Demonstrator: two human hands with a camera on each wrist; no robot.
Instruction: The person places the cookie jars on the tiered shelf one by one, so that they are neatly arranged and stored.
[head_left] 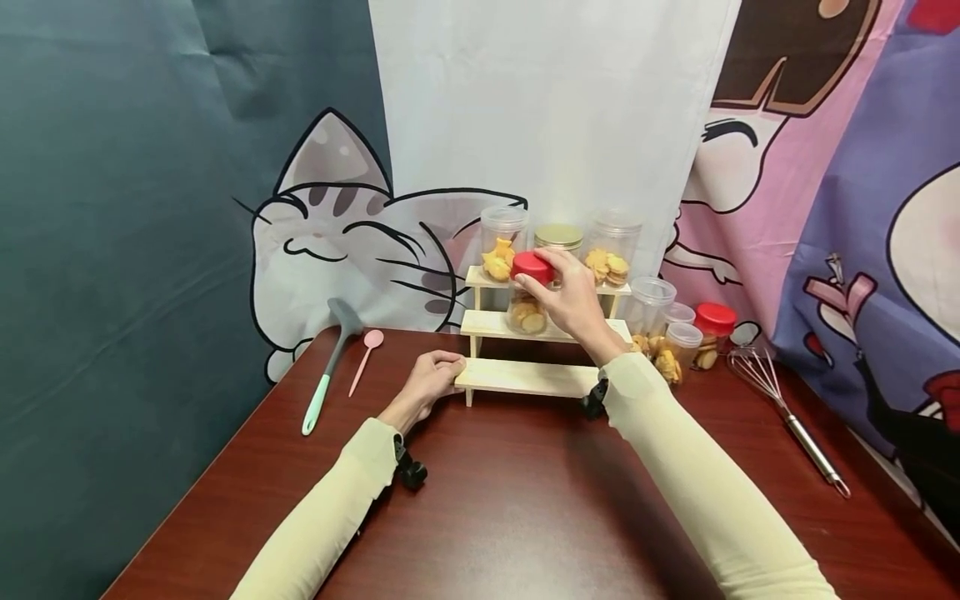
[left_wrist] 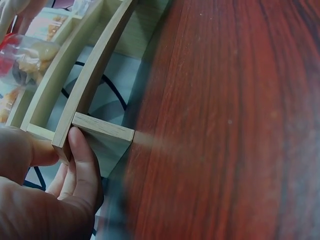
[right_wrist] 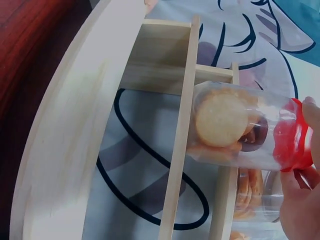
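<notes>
Dark red-brown table (head_left: 510,508) carries a three-tier wooden stand (head_left: 528,377); three clear jars occupy its top tier. Step in hand, as judged: setting a red-lidded jar (head_left: 527,313) on the middle tier (head_left: 487,323) while the stand is steadied. Both forearms reach forward, the right one over the stand's right-hand side, the left one lower and beside the front tier's left end. The jar is upright at the middle tier, left of its centre; whether its base bears fully on the board cannot be told. Next move probably calls for seating the base squarely before release, with the stand kept from shifting. Right hand (head_left: 572,298) comes from above, thumb and fingers closed around the red lid (head_left: 531,267). Left hand (head_left: 431,383) pinches the front tier's end, thumb above, fingers beneath near the leg.
</notes>
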